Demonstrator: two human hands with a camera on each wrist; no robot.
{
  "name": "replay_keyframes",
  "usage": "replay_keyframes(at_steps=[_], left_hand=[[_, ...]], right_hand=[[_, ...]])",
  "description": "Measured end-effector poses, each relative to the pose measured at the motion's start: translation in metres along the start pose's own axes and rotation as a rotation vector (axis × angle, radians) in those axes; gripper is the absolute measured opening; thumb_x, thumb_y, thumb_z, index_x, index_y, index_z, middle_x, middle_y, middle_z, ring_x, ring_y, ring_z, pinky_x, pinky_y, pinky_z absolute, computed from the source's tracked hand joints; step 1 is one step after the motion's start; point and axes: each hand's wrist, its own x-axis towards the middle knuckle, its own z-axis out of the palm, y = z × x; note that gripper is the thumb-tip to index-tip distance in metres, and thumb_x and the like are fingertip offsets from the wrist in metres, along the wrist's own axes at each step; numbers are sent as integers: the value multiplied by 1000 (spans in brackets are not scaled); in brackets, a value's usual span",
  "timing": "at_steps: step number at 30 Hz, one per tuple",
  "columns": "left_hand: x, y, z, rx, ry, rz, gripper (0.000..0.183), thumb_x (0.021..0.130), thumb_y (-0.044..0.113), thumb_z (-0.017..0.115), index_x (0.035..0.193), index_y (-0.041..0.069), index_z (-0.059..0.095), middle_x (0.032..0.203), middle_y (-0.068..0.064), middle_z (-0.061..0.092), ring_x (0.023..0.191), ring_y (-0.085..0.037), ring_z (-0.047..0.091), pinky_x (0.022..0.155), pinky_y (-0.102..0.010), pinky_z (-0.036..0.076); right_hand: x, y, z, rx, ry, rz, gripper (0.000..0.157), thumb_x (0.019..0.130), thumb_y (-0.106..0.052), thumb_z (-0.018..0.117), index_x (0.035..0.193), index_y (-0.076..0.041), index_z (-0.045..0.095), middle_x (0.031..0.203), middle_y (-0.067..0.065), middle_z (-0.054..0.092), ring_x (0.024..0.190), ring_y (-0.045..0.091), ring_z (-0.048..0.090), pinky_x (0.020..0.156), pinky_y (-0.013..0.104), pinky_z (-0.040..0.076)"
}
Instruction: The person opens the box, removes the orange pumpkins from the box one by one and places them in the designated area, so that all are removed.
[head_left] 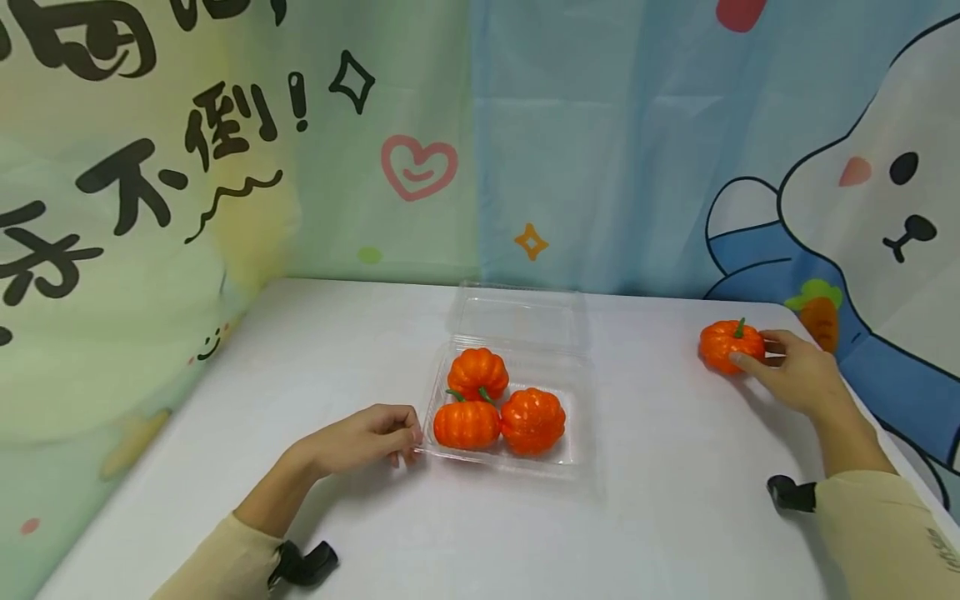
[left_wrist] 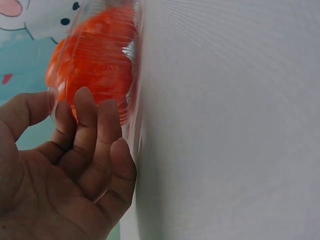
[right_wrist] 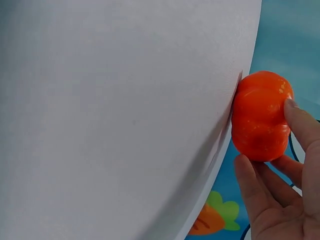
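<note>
Head view: the right hand (head_left: 802,375) holds an orange pumpkin (head_left: 722,346) by its right side, thumb in front and fingers behind, close to the right edge of the table (head_left: 637,500). The green stem points up, leaning slightly right, and the pumpkin's broad axis runs roughly left to right. Its right flank is partly hidden by the fingers, and whether its underside touches the table is hard to tell. The left hand (head_left: 378,437) pinches the near left corner of a clear plastic box (head_left: 532,371), its lid (head_left: 517,315) folded open towards the backdrop (head_left: 555,167). Inside sit a back pumpkin (head_left: 477,372), a front left pumpkin (head_left: 467,425) and a right pumpkin (head_left: 532,421), their stems turned in to the gap between them. The clear rim is faint against the white, and both sleeves (head_left: 225,567) are cut off by the frame

Left wrist view: thumb and forefinger are narrow on the box's rim, the other fingers bent beside its ribbed wall. The orange shapes behind blur together, and the box runs out of the picture at the top

Right wrist view: the held pumpkin lies with its long axis nearly up and down the picture, thumb on its right side and fingers at its lower end; its stem is hidden. A printed carrot (right_wrist: 210,220) is partly covered by the table edge
</note>
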Motion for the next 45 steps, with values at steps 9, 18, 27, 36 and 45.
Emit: replay_keyframes(at_steps=[9,18,27,36,45], left_hand=[[-4,0,-3,12,-12,-4,15,104,13,51,99,2,60,91,-11,67,90,-24,63,77,-29,55],[3,-2,3,-24,-8,13,14,104,13,51,100,2,58,92,-14,67,90,-25,64,77,-29,55],[4,0,1,-18,-12,13,15,105,12,49,101,1,58,91,-11,67,89,-26,63,76,-29,55],[3,0,1,-9,-10,8,14,103,12,50,99,3,59,91,-11,67,89,-25,64,76,-29,55],[0,3,1,2,-4,33,13,104,11,50,100,1,59,91,-18,66,88,-26,63,76,-30,56]], right_hand=[[-5,-1,11,24,-32,67,84,105,-52,50,152,13,27,141,46,41,125,63,45,92,65,51],[-2,-11,-2,-14,-45,60,90,104,-55,48,158,9,14,147,48,29,126,66,40,91,72,46],[-2,-17,4,23,154,-69,78,104,-35,58,158,7,20,147,42,35,128,62,36,95,77,41],[-4,-35,2,74,207,-113,69,103,-30,60,155,4,31,147,37,39,129,55,38,99,73,42],[-9,-55,3,124,186,-174,65,103,-33,61,154,1,37,149,32,42,133,52,38,103,72,40]])
